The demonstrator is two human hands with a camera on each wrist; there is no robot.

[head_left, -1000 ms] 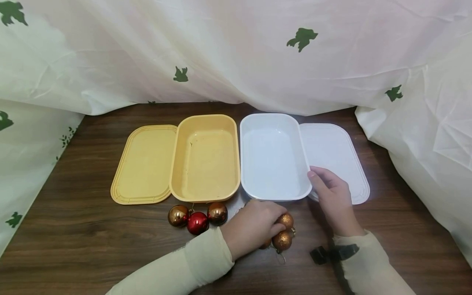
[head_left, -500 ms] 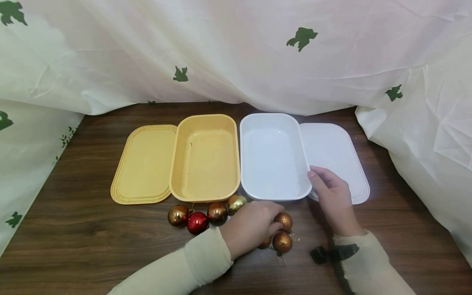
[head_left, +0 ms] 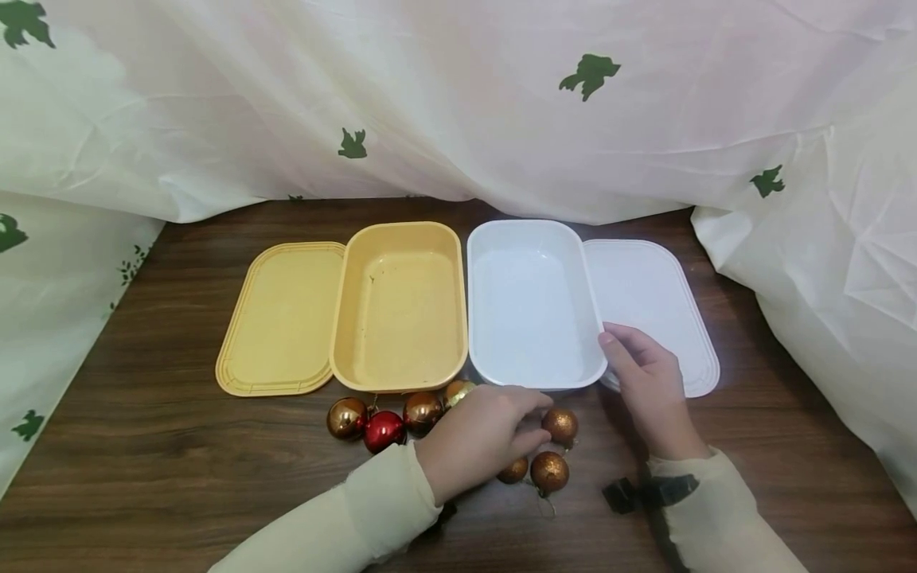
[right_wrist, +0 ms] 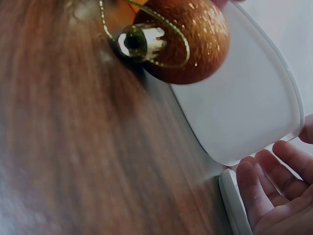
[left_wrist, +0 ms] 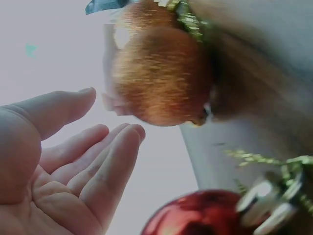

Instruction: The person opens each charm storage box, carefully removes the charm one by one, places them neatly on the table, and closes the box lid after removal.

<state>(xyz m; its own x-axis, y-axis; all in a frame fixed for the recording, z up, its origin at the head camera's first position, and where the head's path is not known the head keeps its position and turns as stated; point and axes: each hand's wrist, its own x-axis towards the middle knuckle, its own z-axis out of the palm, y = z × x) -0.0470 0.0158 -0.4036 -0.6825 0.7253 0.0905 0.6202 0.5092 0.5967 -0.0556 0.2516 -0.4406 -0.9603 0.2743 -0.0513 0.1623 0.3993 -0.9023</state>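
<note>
My left hand [head_left: 481,442] hovers low over a row of Christmas baubles, its thumb and fingers apart with nothing between them in the left wrist view. Right beside its fingertips lies a glittery copper bauble [head_left: 560,427]. Two more glittery ones are nearer me, one a copper bauble [head_left: 550,472] with a loop of string. A red bauble [left_wrist: 200,215] shows close to the palm in the left wrist view. My right hand [head_left: 645,382] grips the rim of the white container [head_left: 533,382] at its near right corner, thumb on top and fingers below.
A yellow container [head_left: 401,382] stands left of the white one, with a yellow lid [head_left: 282,318] flat beside it. The white lid [head_left: 652,310] lies partly under my right hand. Shiny brown and red baubles [head_left: 384,432] line the yellow container's front. A bird-print cloth [head_left: 458,103] hangs behind.
My left hand has drawn slightly back to the left from the glittery baubles, the farthest of which has shifted a little right. A gold bauble has come into view behind it. My right hand stays put.
</note>
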